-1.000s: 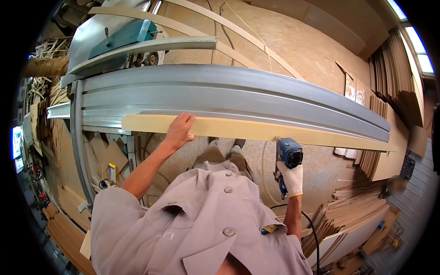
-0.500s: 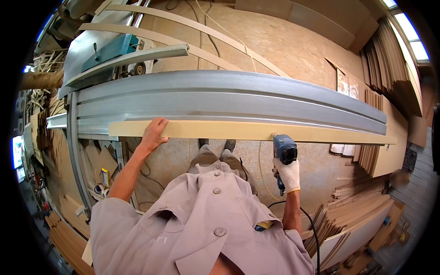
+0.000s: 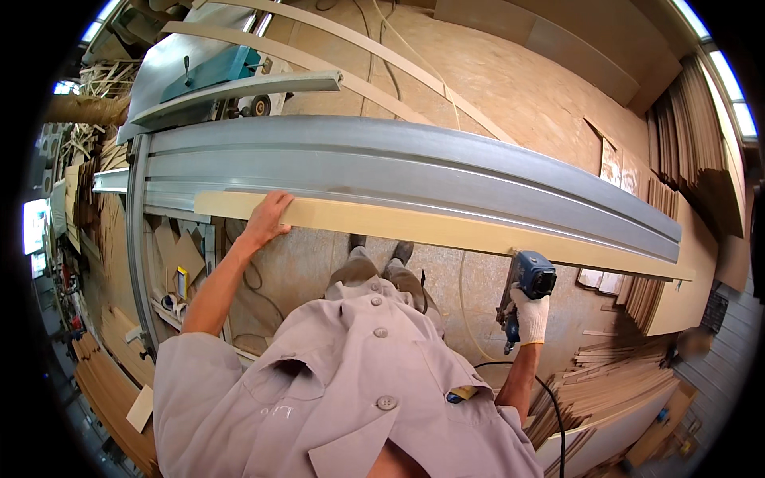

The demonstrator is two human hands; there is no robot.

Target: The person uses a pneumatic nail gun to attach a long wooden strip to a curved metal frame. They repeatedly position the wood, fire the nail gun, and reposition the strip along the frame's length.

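Observation:
A long pale wooden strip (image 3: 366, 217) lies along the near edge of a grey grooved metal beam (image 3: 398, 169). My bare left hand (image 3: 268, 217) is closed over the strip toward its left end, thumb on the near side. In a white glove, my right hand (image 3: 530, 315) grips the handle of a blue nail gun (image 3: 534, 275). The gun's nose is at the near edge of the strip, right of the middle; whether it touches cannot be made out. A black hose (image 3: 555, 398) curves from the gun down beside my right arm.
Behind the beam at the left stands a teal machine part (image 3: 211, 76). Long thin strips (image 3: 299, 54) extend across the far side. Stacked boards (image 3: 693, 143) lean at the far right, with more piled sheets (image 3: 610, 398) at the near right. A yellow hose (image 3: 464, 311) trails over the floor.
The nail gun in my right hand has moved right along the strip and a little nearer to me. My left hand keeps its hold, and the strip's right end sits lower in the picture.

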